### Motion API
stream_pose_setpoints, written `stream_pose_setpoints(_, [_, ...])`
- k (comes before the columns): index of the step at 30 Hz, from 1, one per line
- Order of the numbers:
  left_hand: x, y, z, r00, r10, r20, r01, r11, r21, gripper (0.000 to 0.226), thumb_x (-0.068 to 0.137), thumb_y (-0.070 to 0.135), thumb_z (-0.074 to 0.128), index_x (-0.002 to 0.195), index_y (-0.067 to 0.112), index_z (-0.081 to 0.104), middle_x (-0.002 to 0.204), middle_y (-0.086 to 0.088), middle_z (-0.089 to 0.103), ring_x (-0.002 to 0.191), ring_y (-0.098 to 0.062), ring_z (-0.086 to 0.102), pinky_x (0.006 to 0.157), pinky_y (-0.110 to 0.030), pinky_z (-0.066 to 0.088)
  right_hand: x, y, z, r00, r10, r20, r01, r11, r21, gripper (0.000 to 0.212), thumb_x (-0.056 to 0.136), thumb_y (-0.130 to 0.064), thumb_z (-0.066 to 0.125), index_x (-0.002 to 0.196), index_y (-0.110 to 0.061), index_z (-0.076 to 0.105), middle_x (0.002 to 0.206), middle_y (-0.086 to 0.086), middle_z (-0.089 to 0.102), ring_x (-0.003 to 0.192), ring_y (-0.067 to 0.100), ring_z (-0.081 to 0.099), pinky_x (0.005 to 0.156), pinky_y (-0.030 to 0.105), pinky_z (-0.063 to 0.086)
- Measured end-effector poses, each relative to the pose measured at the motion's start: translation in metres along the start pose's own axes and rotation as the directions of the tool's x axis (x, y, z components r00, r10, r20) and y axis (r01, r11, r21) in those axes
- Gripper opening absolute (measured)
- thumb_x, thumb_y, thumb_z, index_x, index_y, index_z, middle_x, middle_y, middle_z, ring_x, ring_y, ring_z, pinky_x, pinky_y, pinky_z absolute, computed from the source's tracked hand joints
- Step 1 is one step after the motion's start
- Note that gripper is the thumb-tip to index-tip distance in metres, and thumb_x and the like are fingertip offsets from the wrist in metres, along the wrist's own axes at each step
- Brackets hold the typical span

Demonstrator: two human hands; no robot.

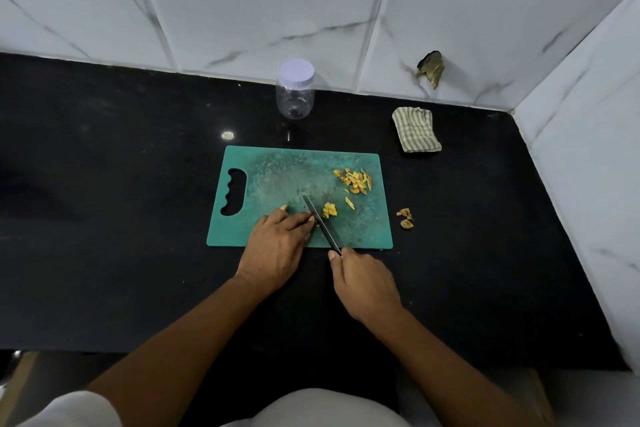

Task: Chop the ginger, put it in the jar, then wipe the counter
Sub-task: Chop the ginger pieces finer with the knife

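Ginger (329, 210) lies in a small yellow heap on the green board (277, 170), just right of the knife (320, 224) blade and near the board's middle. Nearest the camera, both bare forearms reach forward over the black table (104, 218). Right hand (363, 282) sits at the board's near edge, its fingers clamped round the knife handle, thumb along the top; the dark blade runs up and left across the board with its tip toward the centre. Left hand (277, 246) rests palm down on the board's near left part, fingers together, the fingertips touching the blade's left side; a yellow bit (284, 207) shows just beyond the knuckles, and whether it is held cannot be told. One sliver (349, 203) lies apart, right of the heap. Further back, a larger pile (354, 180) of cut pieces sits toward the board's far right corner. Scraps (405, 217) lie on the table, just off the board's right edge. The board's handle slot is at its left end. Beyond the board, a striped cloth (415, 130) lies crumpled to the far right, well apart from the board. Jar (295, 94) stands upright near the tiled wall (242, 10), clear-bodied, white lid on, behind the board's middle. A damaged spot (431, 68) marks the wall above the cloth.
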State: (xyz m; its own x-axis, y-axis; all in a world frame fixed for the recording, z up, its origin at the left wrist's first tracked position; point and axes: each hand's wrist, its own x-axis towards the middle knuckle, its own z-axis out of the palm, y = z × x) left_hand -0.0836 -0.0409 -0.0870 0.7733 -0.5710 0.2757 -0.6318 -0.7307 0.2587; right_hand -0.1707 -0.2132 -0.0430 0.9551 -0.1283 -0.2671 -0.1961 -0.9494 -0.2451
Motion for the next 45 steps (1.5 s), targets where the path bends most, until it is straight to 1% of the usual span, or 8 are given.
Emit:
stream_pose_setpoints(12, [0.000, 0.000, 0.003, 1.000, -0.002, -0.011, 0.003, 1.000, 0.005, 0.034, 0.098, 0.024, 0.064, 0.132, 0.019, 0.070, 0.134, 0.003, 0.067, 0.108, -0.028, 0.059, 0.083, -0.042, 0.050, 0.004, -0.001, -0.003, 1.000, -0.006, 0.024, 0.007, 0.999, -0.038, 0.045, 0.110, -0.048, 0.025, 0.104, -0.018, 0.058, 0.085, 0.001, 0.064, 0.073, 0.019, 0.062, 0.065, 0.037, 0.046])
stream_pose_setpoints(16, [-0.002, -0.002, 0.006, 1.000, -0.016, -0.017, 0.016, 1.000, -0.013, 0.037, 0.100, 0.026, 0.053, 0.133, 0.019, 0.068, 0.133, 0.002, 0.065, 0.113, -0.028, 0.056, 0.083, -0.041, 0.048, 0.004, -0.007, -0.003, 1.000, 0.009, 0.017, -0.008, 0.998, -0.065, 0.043, 0.111, -0.045, 0.026, 0.108, -0.016, 0.058, 0.092, 0.005, 0.068, 0.081, 0.024, 0.065, 0.066, 0.037, 0.042])
stream_pose_setpoints(18, [-0.002, -0.001, 0.006, 1.000, -0.026, -0.009, 0.026, 1.000, -0.013, 0.040, 0.101, 0.030, 0.047, 0.134, 0.020, 0.068, 0.132, 0.002, 0.064, 0.113, -0.027, 0.055, 0.083, -0.040, 0.046, 0.004, -0.009, -0.002, 0.999, 0.038, 0.004, -0.038, 0.998, -0.046, 0.042, 0.111, -0.045, 0.026, 0.108, -0.017, 0.058, 0.092, 0.005, 0.068, 0.082, 0.024, 0.067, 0.065, 0.036, 0.042])
stream_pose_setpoints(26, [0.000, 0.003, 0.001, 0.998, -0.055, -0.010, 0.055, 0.998, -0.023, 0.038, 0.101, 0.031, 0.049, 0.130, 0.021, 0.070, 0.127, 0.003, 0.064, 0.106, -0.023, 0.055, 0.081, -0.039, 0.046, 0.009, -0.007, -0.002, 0.992, 0.129, 0.004, -0.129, 0.988, 0.082, 0.044, 0.110, -0.046, 0.027, 0.099, -0.017, 0.059, 0.086, 0.002, 0.066, 0.075, 0.022, 0.062, 0.067, 0.038, 0.047])
stream_pose_setpoints(29, [0.000, 0.005, 0.000, 0.997, -0.074, -0.009, 0.073, 0.997, -0.034, 0.034, 0.101, 0.028, 0.054, 0.130, 0.020, 0.070, 0.127, 0.003, 0.065, 0.106, -0.024, 0.056, 0.081, -0.040, 0.048, 0.007, -0.005, -0.001, 0.995, 0.098, -0.009, -0.097, 0.992, 0.079, 0.045, 0.110, -0.047, 0.026, 0.098, -0.018, 0.058, 0.083, 0.001, 0.064, 0.076, 0.022, 0.064, 0.067, 0.038, 0.048])
stream_pose_setpoints(33, [-0.001, 0.005, -0.001, 0.995, -0.099, 0.001, 0.098, 0.992, -0.082, 0.032, 0.100, 0.026, 0.059, 0.129, 0.018, 0.071, 0.130, 0.003, 0.068, 0.112, -0.024, 0.058, 0.091, -0.042, 0.051, 0.001, -0.001, 0.000, 0.998, 0.054, -0.034, -0.052, 0.997, 0.065, 0.041, 0.110, -0.049, 0.023, 0.093, -0.022, 0.048, 0.075, -0.004, 0.055, 0.067, 0.018, 0.054, 0.064, 0.036, 0.041])
stream_pose_setpoints(36, [-0.002, 0.006, -0.004, 0.991, -0.127, -0.045, 0.119, 0.981, -0.151, 0.027, 0.099, 0.020, 0.063, 0.122, 0.013, 0.075, 0.123, 0.000, 0.072, 0.108, -0.021, 0.062, 0.098, -0.034, 0.051, -0.003, 0.001, 0.001, 1.000, 0.006, -0.029, -0.005, 0.999, 0.031, 0.041, 0.110, -0.050, 0.023, 0.095, -0.022, 0.049, 0.078, -0.003, 0.057, 0.067, 0.019, 0.053, 0.063, 0.037, 0.041])
stream_pose_setpoints(45, [-0.007, 0.009, -0.014, 0.972, -0.224, -0.065, 0.199, 0.942, -0.270, 0.016, 0.098, 0.020, 0.066, 0.107, 0.014, 0.078, 0.106, 0.004, 0.071, 0.098, -0.016, 0.064, 0.086, -0.029, 0.054, -0.006, 0.024, -0.016, 0.986, -0.166, 0.027, 0.167, 0.960, -0.224, 0.041, 0.110, -0.050, 0.024, 0.109, -0.021, 0.053, 0.086, 0.002, 0.068, 0.077, 0.024, 0.067, 0.061, 0.037, 0.043])
